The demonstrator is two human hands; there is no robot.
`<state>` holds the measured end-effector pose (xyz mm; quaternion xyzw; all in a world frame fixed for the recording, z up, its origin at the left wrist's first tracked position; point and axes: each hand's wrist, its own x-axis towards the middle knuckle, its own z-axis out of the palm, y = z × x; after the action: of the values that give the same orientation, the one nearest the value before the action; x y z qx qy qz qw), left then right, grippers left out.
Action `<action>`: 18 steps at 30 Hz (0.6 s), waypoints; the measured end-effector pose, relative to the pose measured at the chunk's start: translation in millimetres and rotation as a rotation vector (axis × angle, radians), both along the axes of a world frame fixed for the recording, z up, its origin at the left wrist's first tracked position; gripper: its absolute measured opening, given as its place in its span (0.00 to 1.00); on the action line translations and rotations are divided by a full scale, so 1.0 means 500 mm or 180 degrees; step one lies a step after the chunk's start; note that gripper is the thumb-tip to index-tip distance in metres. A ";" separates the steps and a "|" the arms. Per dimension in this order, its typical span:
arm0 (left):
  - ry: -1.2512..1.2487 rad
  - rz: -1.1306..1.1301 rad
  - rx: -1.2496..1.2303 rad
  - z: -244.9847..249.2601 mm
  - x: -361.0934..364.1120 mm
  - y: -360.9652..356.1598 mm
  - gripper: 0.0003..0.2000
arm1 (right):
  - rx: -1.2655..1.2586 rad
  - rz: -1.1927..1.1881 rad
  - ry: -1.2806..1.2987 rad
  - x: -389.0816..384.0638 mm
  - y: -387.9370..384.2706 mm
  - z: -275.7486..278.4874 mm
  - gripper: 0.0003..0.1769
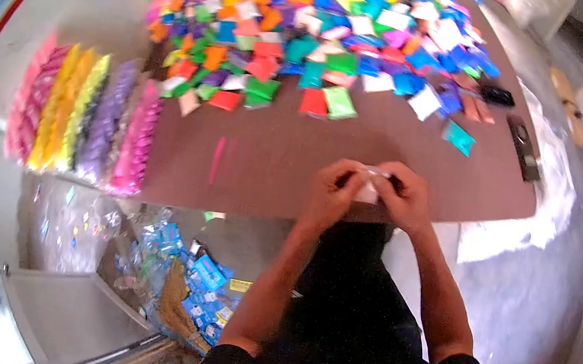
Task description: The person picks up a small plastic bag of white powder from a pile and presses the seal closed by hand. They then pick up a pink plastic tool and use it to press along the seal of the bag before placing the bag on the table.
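A small white packet (367, 189) is pinched between my two hands just above the table's near edge. My left hand (337, 188) grips its left upper side with the fingers curled in. On the other side my right hand (404, 193) closes on the packet's upper right part. The fingertips meet along its top and hide part of it. On the brown table (273, 156), left of my hands, lies a thin pink strip (217, 160). Beyond my hands spreads a large heap of small colourful packets (310, 23), with a teal packet (459, 138) apart at the right.
Long clear bags of sorted colours (86, 117) stand at the table's left end. A black object (497, 96) and a dark long device (524, 149) lie near the right edge. Below, blue wrappers and plastic (209, 284) are piled on the floor beside a glass-topped frame (69, 314).
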<state>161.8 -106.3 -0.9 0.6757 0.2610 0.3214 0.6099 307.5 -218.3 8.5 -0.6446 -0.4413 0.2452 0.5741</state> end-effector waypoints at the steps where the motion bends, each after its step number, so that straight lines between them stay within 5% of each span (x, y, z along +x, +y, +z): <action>1: -0.0049 0.0032 -0.0072 0.007 0.000 -0.002 0.07 | -0.0099 0.0021 0.0146 -0.003 -0.002 0.014 0.09; 18: 0.0345 -0.0096 0.0344 0.020 0.000 0.002 0.10 | 0.0496 -0.0071 0.0733 0.007 0.008 -0.010 0.09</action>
<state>161.7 -105.1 9.3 0.7279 0.2657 0.2887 0.5623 311.1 -214.2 3.6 -0.5706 -0.3831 0.2762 0.6719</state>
